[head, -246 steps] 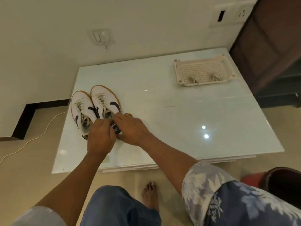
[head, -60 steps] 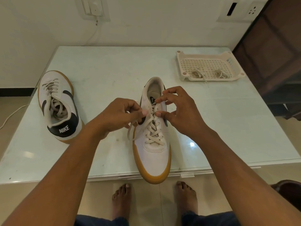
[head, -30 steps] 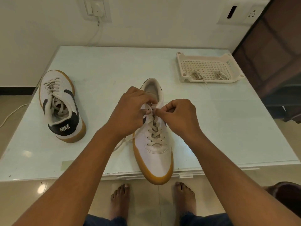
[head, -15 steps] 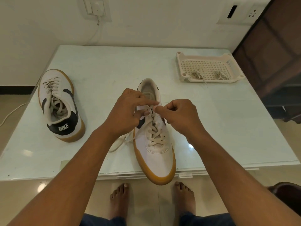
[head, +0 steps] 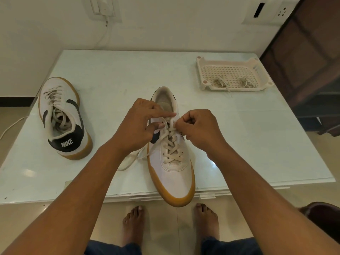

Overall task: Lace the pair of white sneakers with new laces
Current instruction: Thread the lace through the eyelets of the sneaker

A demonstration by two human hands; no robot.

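At the near edge of the glass-topped table (head: 114,74), a white sneaker (head: 171,173) with a gum-coloured sole lies lengthwise, heel away from the person and toe jutting out past the table's edge. Both hands are at its upper eyelets. The left hand (head: 136,126) pinches the cream lace (head: 172,148) between thumb and curled fingers, its forefinger stretched straight across the tongue. The right hand (head: 199,129) is closed, thumb and fingertips nipping the same lace just beside the left hand's forefinger. Below the hands the lace runs in crossed rows down to the toe. A loose end (head: 128,161) trails off the sneaker's left side and loops on the table under the left wrist.

The second sneaker (head: 62,116) sits well apart at the table's left side, toe pointing away, its black heel tab reading NIKE and its lace slack in the opening.

At the far right corner stands a perforated white plastic tray (head: 199,69) holding two coiled laces (head: 219,82), one strand hanging over its front rim. Two bare feet (head: 133,220) stand on the tiled floor beneath the table's edge.
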